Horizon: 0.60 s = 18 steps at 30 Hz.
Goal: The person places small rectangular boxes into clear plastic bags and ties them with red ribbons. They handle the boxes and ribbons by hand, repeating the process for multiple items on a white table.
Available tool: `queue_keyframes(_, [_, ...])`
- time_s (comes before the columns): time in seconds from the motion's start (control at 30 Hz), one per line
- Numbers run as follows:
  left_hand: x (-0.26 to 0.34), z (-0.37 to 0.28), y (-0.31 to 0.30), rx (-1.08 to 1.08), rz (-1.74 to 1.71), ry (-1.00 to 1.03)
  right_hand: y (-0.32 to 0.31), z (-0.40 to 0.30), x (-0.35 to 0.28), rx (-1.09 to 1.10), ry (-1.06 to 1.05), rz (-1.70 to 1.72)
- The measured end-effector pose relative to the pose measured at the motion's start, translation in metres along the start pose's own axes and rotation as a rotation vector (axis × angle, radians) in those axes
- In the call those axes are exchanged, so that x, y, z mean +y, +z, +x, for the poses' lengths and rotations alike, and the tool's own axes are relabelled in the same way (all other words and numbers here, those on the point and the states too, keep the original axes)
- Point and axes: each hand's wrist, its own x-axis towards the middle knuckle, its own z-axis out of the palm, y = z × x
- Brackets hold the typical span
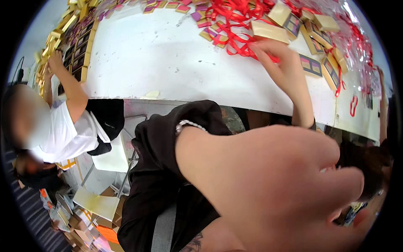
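Note:
Very close to the camera, my left hand [283, 173] fills the lower right, fingers curled towards the right; its palm side is hidden. A pale beaded bracelet [190, 123] circles the wrist below a dark sleeve. Farther off, over the white table, my right hand [280, 64] has its fingertips together at a tangle of red ribbon [236, 34]. Just above that hand lies a gold box [269, 31]. To its right are several gold boxes with dark divided fronts [311, 65]. Small purple, pink and gold squares [206, 33] lie left of the ribbon.
Clear plastic wrap [359, 47] is heaped at the right. At the left a person in a white top [67, 129] handles gold boxes beside dark trays [82, 50]. White chairs [110, 157] and open cartons [80, 233] stand below. A dark-haired head shows at the right.

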Motion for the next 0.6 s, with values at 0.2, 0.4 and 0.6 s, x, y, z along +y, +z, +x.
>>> queue_keyframes(0.2, [-0.071,-0.016,-0.055,0.167,0.292,0.206,0.147,0.184,0.010,0.333,-0.166,-0.449])
queue_keyframes(0.4, [-0.135,-0.084,-0.104,0.298,0.190,-0.461,0.174,0.253,0.079,0.317,0.276,-0.644])
queue_keyframes(0.6, [-0.188,-0.062,-0.110,0.769,-0.417,-0.616,0.109,0.187,0.029,0.492,-0.299,-0.597])
